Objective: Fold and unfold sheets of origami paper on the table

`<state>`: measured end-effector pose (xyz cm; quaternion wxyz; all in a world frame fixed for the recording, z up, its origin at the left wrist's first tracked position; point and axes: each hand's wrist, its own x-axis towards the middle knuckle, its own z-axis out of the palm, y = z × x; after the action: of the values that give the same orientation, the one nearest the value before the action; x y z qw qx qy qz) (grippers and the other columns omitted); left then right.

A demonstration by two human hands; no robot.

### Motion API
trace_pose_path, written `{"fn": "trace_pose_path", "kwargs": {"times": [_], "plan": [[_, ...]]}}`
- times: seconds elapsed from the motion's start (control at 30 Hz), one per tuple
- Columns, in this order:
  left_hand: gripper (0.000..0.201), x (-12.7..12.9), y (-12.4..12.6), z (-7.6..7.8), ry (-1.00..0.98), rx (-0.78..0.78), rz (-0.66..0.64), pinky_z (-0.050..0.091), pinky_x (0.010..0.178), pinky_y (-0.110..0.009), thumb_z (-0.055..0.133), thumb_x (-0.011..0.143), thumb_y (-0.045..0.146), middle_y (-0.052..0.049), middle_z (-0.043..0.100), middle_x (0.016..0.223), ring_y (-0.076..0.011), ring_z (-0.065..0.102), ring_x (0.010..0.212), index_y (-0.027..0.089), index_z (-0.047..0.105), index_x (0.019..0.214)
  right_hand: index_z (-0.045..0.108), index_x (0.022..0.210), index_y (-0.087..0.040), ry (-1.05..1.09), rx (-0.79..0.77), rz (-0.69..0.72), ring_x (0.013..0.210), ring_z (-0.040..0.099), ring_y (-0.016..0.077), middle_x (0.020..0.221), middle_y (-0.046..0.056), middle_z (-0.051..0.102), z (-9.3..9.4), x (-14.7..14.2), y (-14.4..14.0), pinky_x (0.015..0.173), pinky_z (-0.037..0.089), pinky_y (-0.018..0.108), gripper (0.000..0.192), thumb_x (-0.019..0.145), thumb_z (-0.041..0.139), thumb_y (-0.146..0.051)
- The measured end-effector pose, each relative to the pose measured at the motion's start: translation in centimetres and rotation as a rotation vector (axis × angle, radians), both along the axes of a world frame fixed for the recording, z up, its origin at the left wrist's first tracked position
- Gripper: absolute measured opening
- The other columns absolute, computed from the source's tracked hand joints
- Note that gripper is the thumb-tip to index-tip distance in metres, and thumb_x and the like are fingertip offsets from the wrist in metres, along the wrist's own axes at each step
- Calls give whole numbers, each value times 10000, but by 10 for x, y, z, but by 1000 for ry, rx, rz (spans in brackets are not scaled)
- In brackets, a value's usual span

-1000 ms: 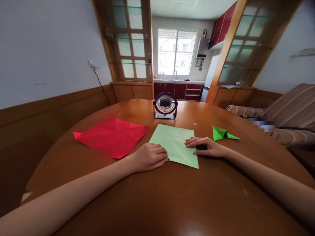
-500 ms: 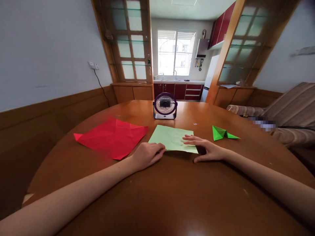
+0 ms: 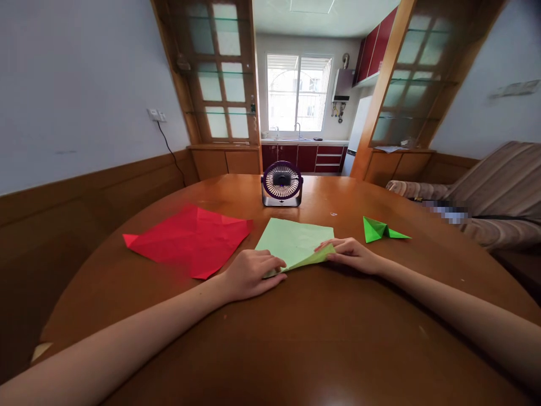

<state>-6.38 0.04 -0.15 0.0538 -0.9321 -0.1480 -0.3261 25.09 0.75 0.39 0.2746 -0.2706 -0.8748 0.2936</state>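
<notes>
Pale green paper [image 3: 296, 242] is pinched at its near edge by left hand [image 3: 249, 273] and right hand [image 3: 350, 255]; uneven lifting could skew the fold on that slick tabletop [image 3: 296, 338].

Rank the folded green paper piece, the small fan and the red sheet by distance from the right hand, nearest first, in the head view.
From the right hand:
1. Folded green paper piece, just beyond it, to its right.
2. Small fan, farther back, centre.
3. Red sheet, far left.

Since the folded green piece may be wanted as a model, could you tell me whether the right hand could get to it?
Probably yes: the right hand lies near the folded green piece, with only bare table between them.
</notes>
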Motion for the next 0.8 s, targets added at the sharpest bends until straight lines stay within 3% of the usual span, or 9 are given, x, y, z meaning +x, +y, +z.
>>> {"fn": "trace_pose_path", "kwargs": {"times": [0.07,0.2,0.53,0.7,0.8], "plan": [[167,0,-1,0,-29,-35,11,458,576,-217,590,905,312,-20,687,749,-132,647,663,166,625,979,606,592,-183,31,-36,-36,774,558,172,827,45,615,-1,2,2,748,480,329,487,931,495,-515],[131,1,-3,0,-72,-152,75,426,553,-202,581,899,276,8,682,725,-101,600,585,175,638,959,509,562,-168,91,-110,-113,637,443,128,693,9,500,-4,3,5,612,392,274,517,906,511,-554],[211,4,-3,-1,-101,-699,335,387,549,-206,582,871,378,17,672,735,-106,531,577,202,650,965,344,504,-180,123,-124,-296,621,349,119,640,-15,375,-3,2,10,589,302,267,557,841,583,-554],[251,6,-3,2,-85,-770,403,367,553,-218,581,862,419,12,649,727,-128,529,614,198,653,957,412,532,-176,72,-116,-315,649,379,126,678,-6,415,-6,2,14,607,314,271,473,832,596,-493],[262,7,-4,4,-46,-748,438,360,563,-225,577,864,428,11,643,727,-138,539,633,200,661,962,577,778,-178,83,-134,-384,641,405,127,730,-6,472,-10,2,15,592,330,266,283,804,628,-455]]}}
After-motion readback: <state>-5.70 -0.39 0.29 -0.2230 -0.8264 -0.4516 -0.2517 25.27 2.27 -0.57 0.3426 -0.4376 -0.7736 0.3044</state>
